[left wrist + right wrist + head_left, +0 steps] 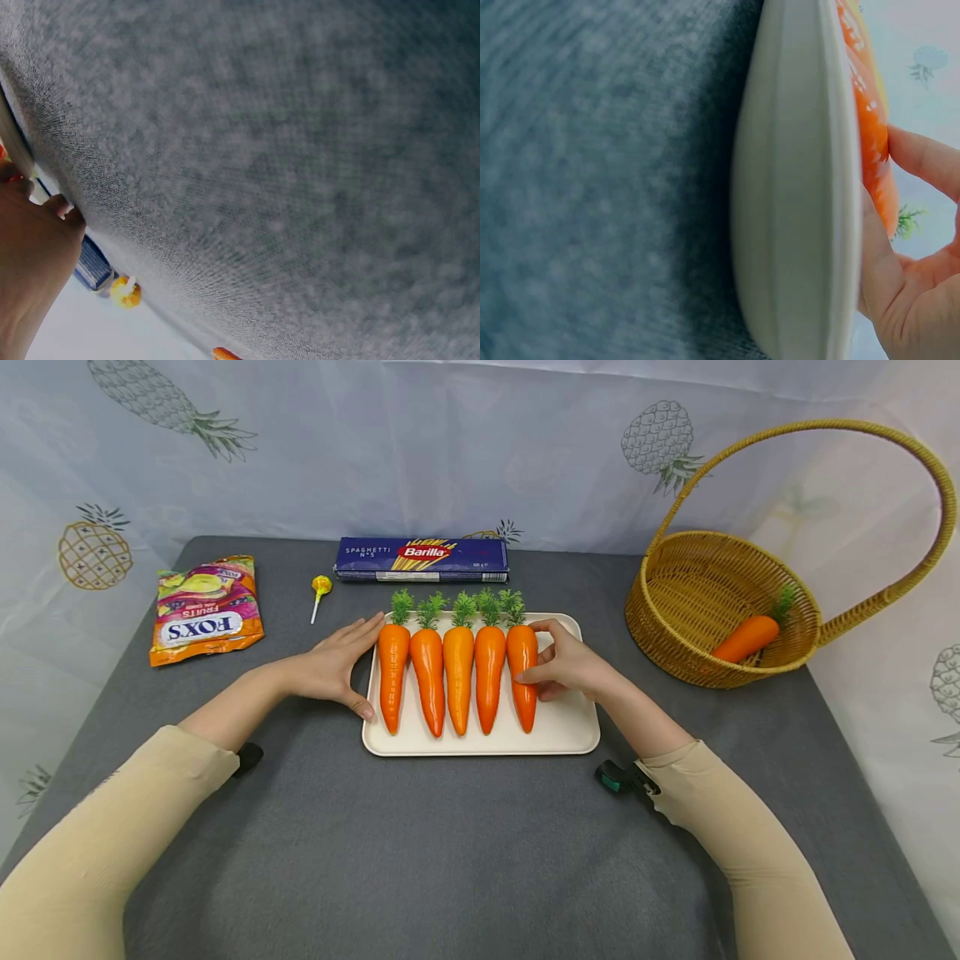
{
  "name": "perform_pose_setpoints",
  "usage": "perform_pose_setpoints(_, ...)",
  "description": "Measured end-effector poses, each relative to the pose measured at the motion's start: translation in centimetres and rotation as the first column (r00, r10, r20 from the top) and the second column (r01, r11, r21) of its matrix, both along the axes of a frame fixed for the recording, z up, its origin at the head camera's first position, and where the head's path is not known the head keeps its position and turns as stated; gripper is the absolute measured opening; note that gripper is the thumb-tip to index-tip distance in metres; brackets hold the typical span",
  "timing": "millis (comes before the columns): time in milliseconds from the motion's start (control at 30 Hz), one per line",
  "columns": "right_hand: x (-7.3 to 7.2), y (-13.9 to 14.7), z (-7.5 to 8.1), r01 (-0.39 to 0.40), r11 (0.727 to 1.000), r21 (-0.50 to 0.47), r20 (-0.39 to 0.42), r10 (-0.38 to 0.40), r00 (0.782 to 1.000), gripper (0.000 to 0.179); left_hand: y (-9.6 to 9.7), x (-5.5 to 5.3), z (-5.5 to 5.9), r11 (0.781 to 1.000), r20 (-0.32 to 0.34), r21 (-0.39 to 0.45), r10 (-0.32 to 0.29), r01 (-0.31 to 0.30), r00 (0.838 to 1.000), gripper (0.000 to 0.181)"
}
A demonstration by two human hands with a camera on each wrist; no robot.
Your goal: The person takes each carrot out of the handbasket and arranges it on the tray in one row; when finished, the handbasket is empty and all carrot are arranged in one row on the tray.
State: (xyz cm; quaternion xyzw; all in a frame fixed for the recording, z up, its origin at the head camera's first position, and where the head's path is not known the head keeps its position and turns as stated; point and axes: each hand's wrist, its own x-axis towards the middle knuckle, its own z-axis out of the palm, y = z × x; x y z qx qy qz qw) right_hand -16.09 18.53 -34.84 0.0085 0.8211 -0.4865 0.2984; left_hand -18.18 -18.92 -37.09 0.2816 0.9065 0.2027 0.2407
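Several orange toy carrots with green tops lie side by side on a cream tray (566, 727). At the tray's right part my right hand (566, 667) holds the rightmost carrot (522, 681) between thumb and fingers; the right wrist view shows this hand (922, 292) beside the tray's rim (799, 187). My left hand (337, 664) rests at the tray's left edge with fingers extended and thumb apart, close to the leftmost carrot (393, 677). In the left wrist view, part of the left hand (37, 247) shows, its fingertips partly hidden.
A wicker basket (637, 618) with a tall handle stands at the right, one carrot (746, 639) inside. Behind the tray lies a blue spaghetti box (367, 560). A yellow lollipop (321, 587) and a bag of Fox's candy (206, 610) lie to the left on the grey table (450, 860).
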Motion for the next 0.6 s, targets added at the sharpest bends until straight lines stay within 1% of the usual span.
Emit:
perform_pose_setpoints(300, -0.13, 0.22, -0.08, -0.005, 1.0, -0.014, 0.005, 0.005, 1.0, 0.085, -0.02, -0.03, -0.07, 1.0, 0.003, 0.002, -0.001, 0.001, 1.0, 0.139)
perform_pose_setpoints(600, -0.5, 0.65, 0.27, -0.013, 1.0, 0.01, 0.006, 0.013, 1.0, 0.084, -0.02, -0.02, -0.07, 1.0, 0.002, 0.004, 0.001, -0.001, 1.0, 0.14)
